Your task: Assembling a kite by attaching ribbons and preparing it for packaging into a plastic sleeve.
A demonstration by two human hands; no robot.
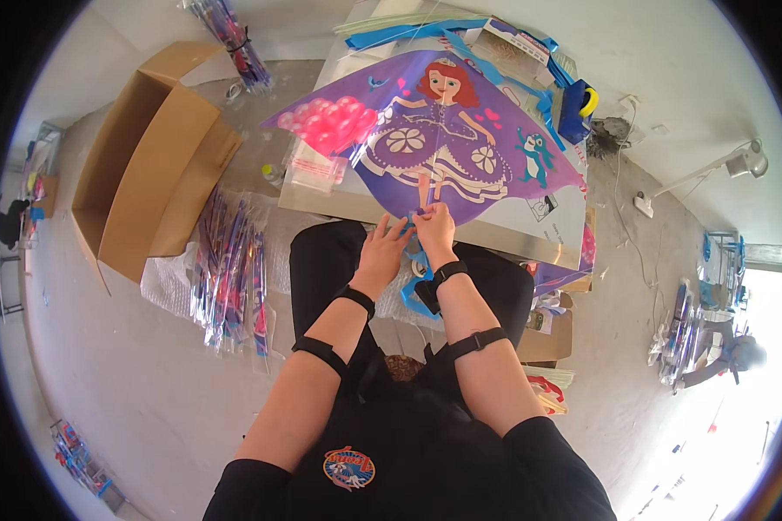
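Observation:
A purple kite (495, 174) printed with a red-haired princess lies spread on the table, its lower tip pointing toward me. My right hand (435, 229) pinches that tip between thumb and fingers. Close beside it, my left hand (382, 252) has its fingertips closed at the same corner, on a blue ribbon tail (419, 263). The tail hangs from the tip down between my forearms toward my lap. My fingers hide just how tail and tip meet.
Above the kite on the table (302, 199) are blue ribbons (408, 33), an open box (514, 43) and a blue tape dispenser (575, 113). A large open carton (156, 165) and bagged kites (230, 278) are at left. Another person (730, 352) is at far right.

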